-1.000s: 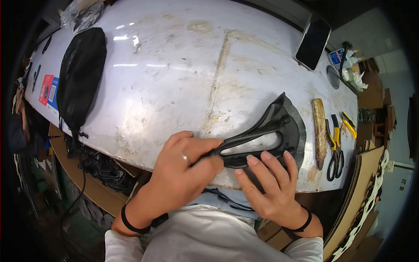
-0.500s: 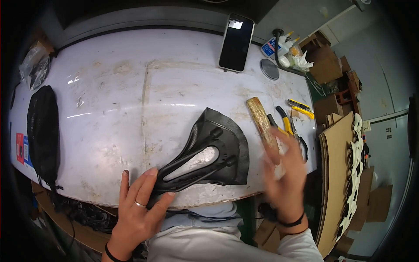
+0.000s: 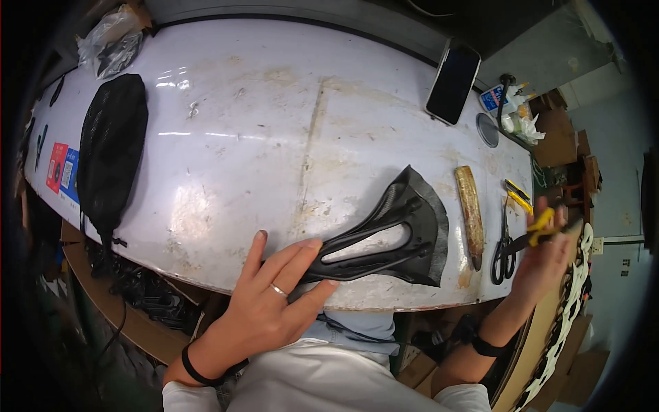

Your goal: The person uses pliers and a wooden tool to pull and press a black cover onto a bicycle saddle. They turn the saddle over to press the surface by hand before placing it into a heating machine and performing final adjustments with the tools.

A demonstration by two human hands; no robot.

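A black bicycle saddle [image 3: 427, 237] lies underside up near the table's front edge, its narrow nose pointing at me. Loose black cover material flares past its wide end, and a long slot runs through its middle. Over the nose, my left hand [image 3: 278, 292] is closed, thumb on the near side and fingers on the far side. My right hand [image 3: 542, 264] is raised at the table's right edge, closed on yellow-and-black pliers [image 3: 543, 223], slightly blurred. Between saddle and right hand lie a worn, tapered stick [image 3: 470, 213] and black scissors [image 3: 504, 257].
A yellow utility knife [image 3: 519, 197] lies beyond the scissors. At the back right are a phone [image 3: 453, 81], a grey round lid [image 3: 487, 130] and glue bottles [image 3: 495, 98]. A black drawstring bag [image 3: 113, 147] lies at the left. Cardboard sheets [image 3: 532, 343] stand beside the table.
My right hand has moved right from beside the stick and picked the pliers up off the table. The left hand stays on the saddle's nose. The whole view has shifted.
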